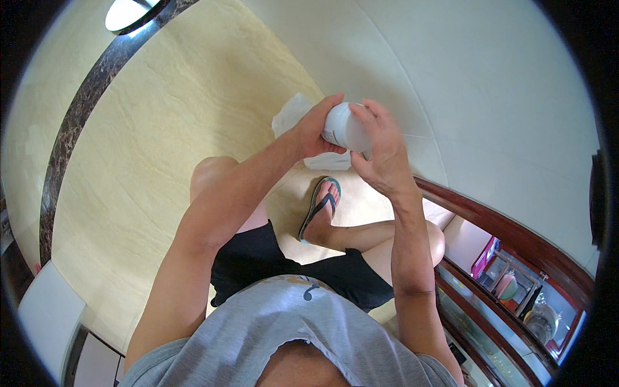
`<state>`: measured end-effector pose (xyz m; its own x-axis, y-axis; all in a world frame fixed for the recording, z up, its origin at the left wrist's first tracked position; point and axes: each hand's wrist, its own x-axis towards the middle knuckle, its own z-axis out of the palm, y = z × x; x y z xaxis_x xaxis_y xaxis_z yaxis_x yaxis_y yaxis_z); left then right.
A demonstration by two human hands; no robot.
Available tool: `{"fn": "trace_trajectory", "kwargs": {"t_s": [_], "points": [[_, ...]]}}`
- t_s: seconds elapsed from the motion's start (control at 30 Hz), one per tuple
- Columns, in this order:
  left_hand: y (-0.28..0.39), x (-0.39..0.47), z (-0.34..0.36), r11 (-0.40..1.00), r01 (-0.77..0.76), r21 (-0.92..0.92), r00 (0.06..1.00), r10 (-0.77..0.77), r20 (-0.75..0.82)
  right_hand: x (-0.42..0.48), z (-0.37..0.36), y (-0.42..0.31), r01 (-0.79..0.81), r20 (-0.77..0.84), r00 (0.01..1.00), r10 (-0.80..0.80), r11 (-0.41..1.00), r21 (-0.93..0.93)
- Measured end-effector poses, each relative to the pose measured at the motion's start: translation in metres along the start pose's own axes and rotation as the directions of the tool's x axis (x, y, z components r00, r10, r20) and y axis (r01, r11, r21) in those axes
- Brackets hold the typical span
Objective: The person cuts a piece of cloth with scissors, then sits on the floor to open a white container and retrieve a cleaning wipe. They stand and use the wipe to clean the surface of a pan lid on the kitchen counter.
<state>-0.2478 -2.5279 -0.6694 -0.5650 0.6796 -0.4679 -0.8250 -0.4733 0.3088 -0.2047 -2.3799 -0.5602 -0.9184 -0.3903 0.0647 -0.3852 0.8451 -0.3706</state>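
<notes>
Above the floor, in front of my knees, a white round jar [333,126] is held tilted on its side. My left hand [313,126] wraps around its body, which bears some small print. At its other end sits a whitish lid [357,134], with the spread fingers of my right hand [384,145] curved around its edge. That hand is slightly blurred. Beneath and behind the jar, a white crumpled sheet or bag [290,115] shows, partly hidden by my left hand.
A pale wall [464,96] rises close beyond my right hand. At the right stands a wooden-framed glass cabinet [503,232] with items inside. Beige floor tiles [145,145] with a dark marble border [77,116] spread to the left. My sandalled foot [325,205] rests below the jar.
</notes>
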Motion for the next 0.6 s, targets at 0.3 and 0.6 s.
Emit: {"fn": "trace_trajectory", "kwargs": {"t_s": [0.3, 0.6], "points": [[-0.006, 0.006, -0.007, 0.997, 0.073, -0.039, 0.996, -0.071, 0.047, 0.0, -0.002, -0.01, -0.156, 0.076, 0.985, 0.157, 0.988, -0.016], [-0.004, 0.0, -0.003, 0.998, 0.058, -0.024, 0.997, -0.057, 0.045, 0.001, -0.004, -0.006, -0.195, 0.087, 0.977, 0.194, 0.981, 0.014]]}}
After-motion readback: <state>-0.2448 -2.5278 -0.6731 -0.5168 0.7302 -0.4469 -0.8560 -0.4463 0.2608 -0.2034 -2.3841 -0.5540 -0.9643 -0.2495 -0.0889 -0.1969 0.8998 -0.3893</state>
